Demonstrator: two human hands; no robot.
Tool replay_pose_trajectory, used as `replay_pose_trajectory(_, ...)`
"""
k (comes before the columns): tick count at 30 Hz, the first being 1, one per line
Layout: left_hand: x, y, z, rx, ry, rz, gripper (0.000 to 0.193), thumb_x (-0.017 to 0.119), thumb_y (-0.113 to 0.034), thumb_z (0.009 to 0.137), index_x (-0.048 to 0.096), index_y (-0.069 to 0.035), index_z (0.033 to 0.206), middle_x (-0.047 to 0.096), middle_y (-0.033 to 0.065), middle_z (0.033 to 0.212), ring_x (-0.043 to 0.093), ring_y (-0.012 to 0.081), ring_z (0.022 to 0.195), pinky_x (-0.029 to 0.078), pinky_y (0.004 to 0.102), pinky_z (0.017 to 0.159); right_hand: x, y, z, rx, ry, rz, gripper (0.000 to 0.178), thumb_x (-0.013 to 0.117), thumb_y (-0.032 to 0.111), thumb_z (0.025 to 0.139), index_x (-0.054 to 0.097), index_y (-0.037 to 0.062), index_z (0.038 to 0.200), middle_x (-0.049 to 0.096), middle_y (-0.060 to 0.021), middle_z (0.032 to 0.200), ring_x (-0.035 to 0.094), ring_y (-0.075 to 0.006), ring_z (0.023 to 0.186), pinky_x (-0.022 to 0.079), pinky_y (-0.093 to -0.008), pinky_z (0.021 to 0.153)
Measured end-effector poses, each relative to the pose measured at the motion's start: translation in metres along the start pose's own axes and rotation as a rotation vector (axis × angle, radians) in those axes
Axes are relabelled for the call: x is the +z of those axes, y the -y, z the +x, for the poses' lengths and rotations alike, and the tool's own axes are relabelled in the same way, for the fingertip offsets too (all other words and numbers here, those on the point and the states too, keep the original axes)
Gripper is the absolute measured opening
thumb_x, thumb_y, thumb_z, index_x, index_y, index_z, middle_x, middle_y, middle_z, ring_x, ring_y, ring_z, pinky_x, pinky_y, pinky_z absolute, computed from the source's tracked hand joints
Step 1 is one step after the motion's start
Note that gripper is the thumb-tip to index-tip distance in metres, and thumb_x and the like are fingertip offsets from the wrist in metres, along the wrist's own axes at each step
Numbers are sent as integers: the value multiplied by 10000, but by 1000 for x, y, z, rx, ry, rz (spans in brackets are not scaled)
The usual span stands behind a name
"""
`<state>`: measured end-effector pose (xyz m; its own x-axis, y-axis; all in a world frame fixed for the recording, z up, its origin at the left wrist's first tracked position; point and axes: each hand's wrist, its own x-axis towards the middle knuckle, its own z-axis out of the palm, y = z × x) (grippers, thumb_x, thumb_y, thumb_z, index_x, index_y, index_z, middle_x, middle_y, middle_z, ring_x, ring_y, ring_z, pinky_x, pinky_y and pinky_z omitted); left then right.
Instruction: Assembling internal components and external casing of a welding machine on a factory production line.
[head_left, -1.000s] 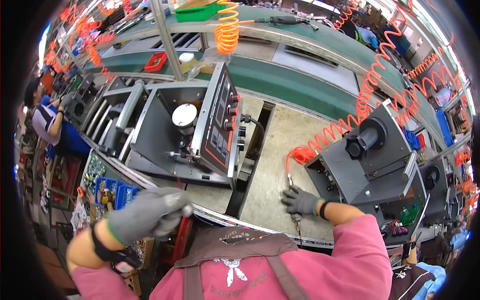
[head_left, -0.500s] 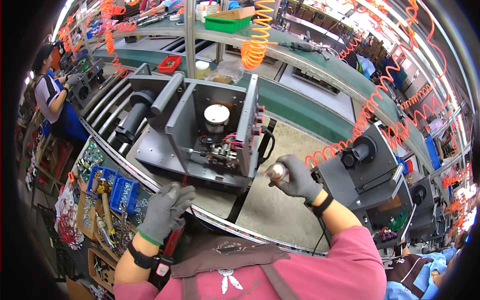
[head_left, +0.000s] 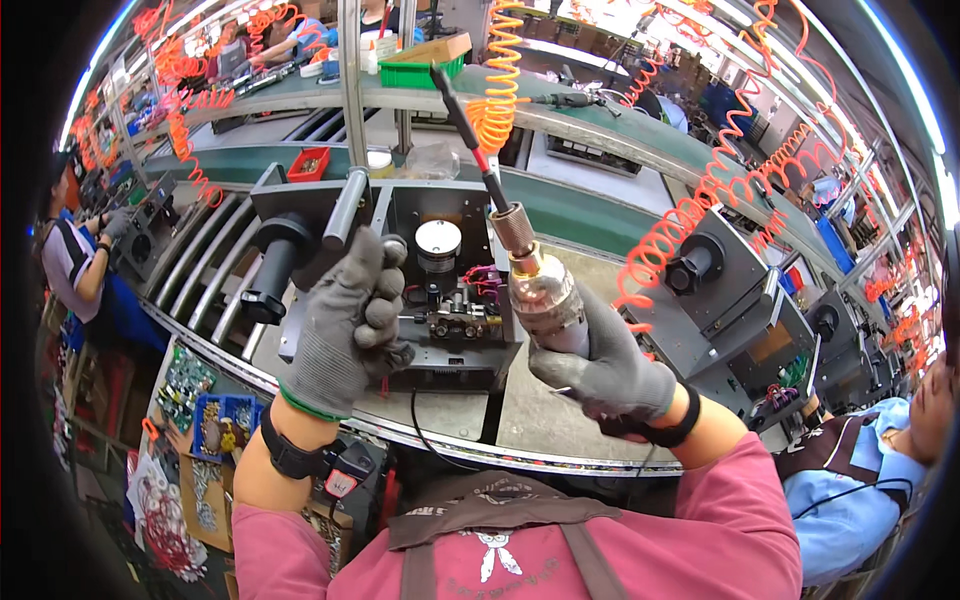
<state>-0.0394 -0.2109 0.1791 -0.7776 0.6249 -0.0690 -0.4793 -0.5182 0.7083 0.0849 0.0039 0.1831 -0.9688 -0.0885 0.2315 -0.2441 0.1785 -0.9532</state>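
My right hand [head_left: 610,365], in a grey glove, grips a power screwdriver [head_left: 545,295]. Its long bit with a red band points up and away from me. My left hand [head_left: 345,330], gloved too, hovers before the left part of a grey metal machine housing [head_left: 350,208], its fingers curled in. Whether small parts lie in those fingers is hidden. Inside the housing stands a cylindrical motor with a white top [head_left: 438,238], with a metal feed mechanism [head_left: 462,325] and coloured wires beside it. A black spool holder [head_left: 278,265] sticks out on the left.
Conveyor rollers [head_left: 205,265] run off to the left. A blue parts bin [head_left: 225,425] and a circuit board [head_left: 185,378] lie at lower left. Another grey housing [head_left: 735,310] stands at right, near a co-worker in a blue shirt [head_left: 855,535]. Orange coiled hoses [head_left: 650,265] hang around.
My right hand has raised the screwdriver, so its long bit now shows in front of the housing. My left hand has come up from the bench edge to the housing's front.
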Motion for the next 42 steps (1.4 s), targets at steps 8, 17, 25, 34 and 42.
replay_pose_trajectory(8, -11, -35, 14, 96, 3, 227, 289, 585, -326, 919, 595, -49, 1004, 530, -49, 698, 415, -17, 455, 313, 117, 352, 49, -15, -20, 429, 102, 44, 355, 668, 210, 850, 474, 42, 1095, 573, -24, 808, 567, -67, 687, 471, -244, 592)
replay_pose_trajectory(17, -29, -73, 16, 3, -2, 434, 317, 574, -393, 914, 598, -78, 921, 524, -51, 619, 407, 0, 381, 318, 151, 326, 67, -31, -7, 461, 136, 15, 432, 662, 243, 850, 462, 41, 1175, 550, -47, 910, 530, -110, 797, 457, -287, 724)
replay_pose_trajectory(25, -30, -109, 36, -39, 39, 808, 285, 617, -336, 896, 618, -51, 878, 547, -15, 594, 458, 27, 378, 331, 163, 317, 76, -35, 10, 449, 165, 121, 480, 647, 256, 867, 431, 45, 1240, 543, -42, 940, 522, -102, 819, 449, -281, 748)
replay_pose_trajectory(34, -36, -135, 72, -79, 225, 1113, 381, 573, -397, 909, 639, -39, 1021, 464, -37, 590, 415, 15, 415, 269, 180, 342, 95, -46, 31, 461, 0, 275, 391, 605, 232, 877, 450, 50, 1186, 551, -32, 869, 517, -77, 743, 442, -245, 661)
replay_pose_trajectory(42, -26, -137, 197, 170, 327, 1936, 717, 421, -687, 845, 670, -32, 999, 621, 158, 786, 587, 205, 747, 473, 351, 717, 109, -54, 53, 626, -283, 419, 352, 502, 352, 922, 485, 48, 1098, 567, -54, 724, 519, -97, 517, 414, -226, 462)
